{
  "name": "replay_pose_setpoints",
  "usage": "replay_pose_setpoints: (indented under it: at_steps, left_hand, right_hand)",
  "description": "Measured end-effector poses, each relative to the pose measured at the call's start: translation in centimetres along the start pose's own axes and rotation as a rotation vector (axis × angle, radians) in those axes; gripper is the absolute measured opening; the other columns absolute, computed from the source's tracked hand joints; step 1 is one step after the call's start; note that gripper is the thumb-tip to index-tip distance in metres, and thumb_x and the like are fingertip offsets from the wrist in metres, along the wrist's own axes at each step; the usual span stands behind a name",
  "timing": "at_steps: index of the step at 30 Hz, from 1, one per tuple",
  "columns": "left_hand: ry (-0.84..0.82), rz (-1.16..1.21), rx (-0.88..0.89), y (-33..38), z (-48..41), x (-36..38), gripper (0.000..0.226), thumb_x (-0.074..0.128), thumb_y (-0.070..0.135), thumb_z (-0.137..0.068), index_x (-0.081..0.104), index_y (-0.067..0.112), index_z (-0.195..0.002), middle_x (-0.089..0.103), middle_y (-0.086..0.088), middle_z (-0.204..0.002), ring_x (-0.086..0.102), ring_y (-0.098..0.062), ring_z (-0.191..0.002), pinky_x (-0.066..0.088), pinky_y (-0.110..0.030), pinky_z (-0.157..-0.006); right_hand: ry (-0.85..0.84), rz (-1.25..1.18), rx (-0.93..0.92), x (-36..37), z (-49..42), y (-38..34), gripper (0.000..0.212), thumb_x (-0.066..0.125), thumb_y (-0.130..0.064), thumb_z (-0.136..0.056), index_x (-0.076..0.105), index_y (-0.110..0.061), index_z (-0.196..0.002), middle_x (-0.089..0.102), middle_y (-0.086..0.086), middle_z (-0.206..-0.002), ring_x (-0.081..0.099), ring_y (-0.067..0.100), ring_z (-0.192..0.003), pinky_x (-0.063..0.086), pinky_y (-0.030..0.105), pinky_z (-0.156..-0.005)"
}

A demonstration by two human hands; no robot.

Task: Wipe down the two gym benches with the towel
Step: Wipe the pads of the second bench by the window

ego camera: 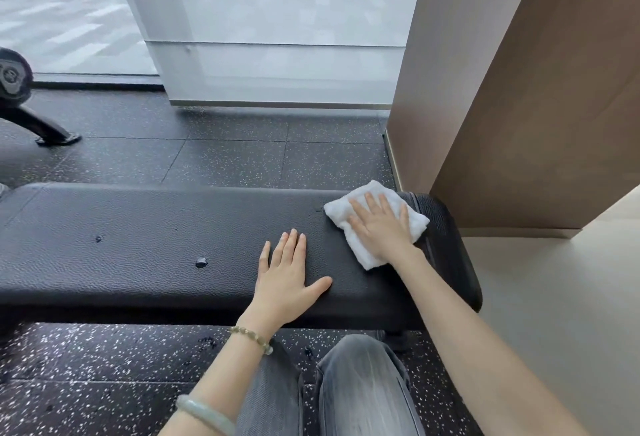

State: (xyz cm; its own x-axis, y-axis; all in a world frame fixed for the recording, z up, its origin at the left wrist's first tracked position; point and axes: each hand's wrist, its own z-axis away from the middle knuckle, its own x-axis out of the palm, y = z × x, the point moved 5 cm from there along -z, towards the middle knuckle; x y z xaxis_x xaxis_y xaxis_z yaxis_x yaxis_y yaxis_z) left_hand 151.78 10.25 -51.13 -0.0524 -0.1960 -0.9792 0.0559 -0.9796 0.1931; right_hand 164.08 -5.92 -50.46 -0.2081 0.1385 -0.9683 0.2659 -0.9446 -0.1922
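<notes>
A black padded gym bench (pixel 156 245) runs across the view from left to right. A folded white towel (pixel 362 245) lies on its right end. My right hand (pixel 379 224) presses flat on the towel with fingers spread and straight. My left hand (pixel 287 273) rests flat on the bare padding just left of the towel, fingers straight. The bench cover has two small tears (pixel 201 262) left of my left hand. Only one bench is in view.
A brown wall panel (pixel 519 106) stands close behind the bench's right end. A black machine leg (pixel 45 124) rests on the speckled rubber floor (pixel 225 155) at far left. A window with a blind lies beyond. My knees (pixel 360 383) are in front of the bench.
</notes>
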Motion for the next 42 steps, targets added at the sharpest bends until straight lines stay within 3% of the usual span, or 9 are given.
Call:
replay_pose_setpoints:
  at_steps: [10, 14, 17, 22, 26, 32, 35, 38, 42]
  left_hand:
    - [-0.007, 0.024, 0.009, -0.1, 0.1, -0.1, 0.088, 0.034, 0.065, -0.088, -0.002, 0.015, -0.151, -0.009, 0.000, -0.159, -0.015, -0.013, -0.144, -0.017, -0.038, -0.114]
    - [-0.022, 0.160, 0.067, -0.9, 0.3, -0.7, 0.087, 0.038, 0.064, -0.087, 0.002, 0.017, -0.151, -0.007, 0.001, -0.159, -0.015, -0.008, -0.142, -0.017, -0.034, -0.114]
    - [0.120, 0.196, 0.063, -4.9, 0.7, -3.2, 0.093, 0.017, 0.071, -0.076, 0.009, 0.017, -0.151, -0.001, 0.003, -0.158, -0.013, -0.002, -0.139, -0.016, -0.028, -0.113]
    - [0.117, 0.025, -0.215, -15.3, 0.2, -5.5, 0.077, 0.033, 0.058, -0.093, 0.013, 0.009, -0.150, 0.005, -0.006, -0.159, 0.001, -0.017, -0.146, -0.005, -0.037, -0.117]
    - [-0.019, 0.006, -0.300, -18.6, -0.1, -4.0, 0.071, 0.027, 0.055, -0.096, 0.014, 0.011, -0.150, 0.006, -0.003, -0.159, 0.003, -0.013, -0.145, -0.005, -0.039, -0.117]
    - [-0.032, 0.053, -0.244, -18.5, 0.4, -4.0, 0.070, 0.027, 0.054, -0.097, 0.010, 0.014, -0.151, 0.002, 0.000, -0.159, -0.001, -0.011, -0.145, -0.005, -0.035, -0.116]
    - [-0.033, 0.062, -0.219, -18.7, 0.6, -4.1, 0.077, 0.026, 0.062, -0.093, 0.008, 0.015, -0.151, 0.001, 0.001, -0.159, -0.002, -0.010, -0.145, -0.006, -0.035, -0.116]
    - [-0.061, 0.088, -0.199, -19.0, 0.8, -4.4, 0.110, 0.013, 0.090, -0.068, 0.007, 0.018, -0.152, 0.000, 0.002, -0.159, -0.004, -0.009, -0.145, -0.008, -0.034, -0.116]
    - [-0.089, 0.048, -0.162, -20.2, 2.5, -4.6, 0.139, 0.004, 0.103, -0.036, 0.005, 0.027, -0.151, -0.005, 0.005, -0.159, -0.011, -0.009, -0.144, -0.013, -0.036, -0.115]
  right_hand:
    - [0.100, 0.025, -0.037, 1.5, 5.0, -1.5, 0.056, 0.007, -0.048, -0.097, 0.018, -0.033, -0.149, 0.009, -0.004, -0.159, -0.001, 0.015, -0.146, -0.008, 0.045, -0.113]
    - [0.221, 0.052, -0.102, 3.5, 11.4, -2.3, 0.054, 0.022, -0.044, -0.092, 0.050, -0.028, -0.136, 0.046, 0.003, -0.144, 0.036, 0.023, -0.137, 0.009, 0.046, -0.109]
    - [0.201, 0.052, -0.074, 3.5, 11.7, -2.3, 0.049, 0.029, -0.043, -0.091, 0.057, -0.029, -0.129, 0.054, 0.002, -0.137, 0.047, 0.024, -0.128, 0.011, 0.043, -0.106]
    - [0.081, 0.049, -0.078, 1.4, 5.6, -3.2, 0.073, -0.012, -0.056, -0.082, 0.010, -0.038, -0.149, 0.000, -0.008, -0.159, -0.006, 0.016, -0.146, -0.011, 0.045, -0.111]
    - [0.003, -0.016, -0.019, 0.1, -1.0, -4.7, 0.050, 0.012, -0.045, -0.101, 0.008, -0.034, -0.150, -0.002, -0.004, -0.159, -0.009, 0.016, -0.145, -0.009, 0.050, -0.114]
    - [-0.020, -0.030, 0.015, 0.2, -3.3, -5.8, 0.050, 0.013, -0.044, -0.101, 0.009, -0.033, -0.150, 0.000, -0.004, -0.159, -0.006, 0.016, -0.145, -0.007, 0.052, -0.114]
    - [0.023, 0.031, -0.042, 1.3, 0.0, -6.5, 0.053, 0.007, -0.048, -0.099, 0.009, -0.033, -0.150, 0.002, -0.006, -0.159, -0.005, 0.015, -0.145, -0.007, 0.049, -0.115]
    - [0.046, 0.056, -0.150, 2.7, 4.8, -8.0, 0.079, -0.016, -0.056, -0.079, 0.014, -0.036, -0.149, 0.006, -0.006, -0.159, -0.001, 0.016, -0.146, -0.010, 0.046, -0.111]
    - [0.128, 0.075, -0.206, 3.5, 7.4, -8.7, 0.066, 0.001, -0.052, -0.094, 0.047, -0.031, -0.137, 0.041, 0.001, -0.147, 0.038, 0.026, -0.135, 0.006, 0.047, -0.106]
